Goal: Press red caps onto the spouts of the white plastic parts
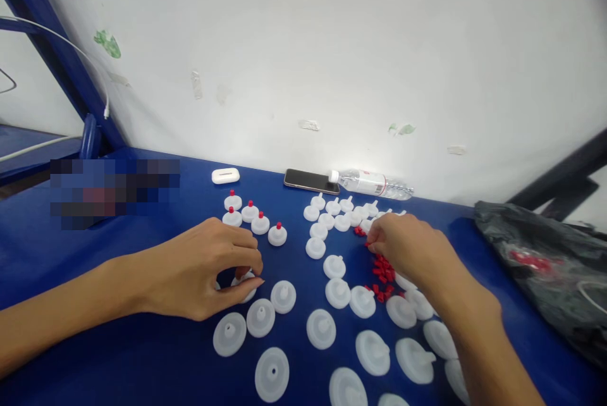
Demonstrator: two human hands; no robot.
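So, bare hands over a blue tabletop [190, 362] covered in little plastic parts. Left hand [213, 267] is curled low over a round, white, translucent plastic cap [244, 286]: thumb along the near side, fingers bent over the top, a small gap between the tips. Can't tell if that grip has actually closed on the cap or is only resting round it. Right hand [412, 245] has its fingertips drawn together, and there's a tiny red plastic piece [367, 244] right at the tips, so it looks like a pinch.

The other small red plastic pieces [383, 269] lie in a loose heap just below the right hand, with white spouted discs [337, 293] spread around them and toward the near edge. Five white caps with red tips [277, 234] stand beyond the left hand.

Handling-wise, I'd guess everything is super light. The white parts look stiff and smooth, maybe a bit slippery and easy to skid, so I'd take them by the rim, from opposite sides. The red bits are so small that only a fingertip pinch on their sides makes sense; squeeze off-centre and they'd probably ping away. Nothing looks fragile to me.
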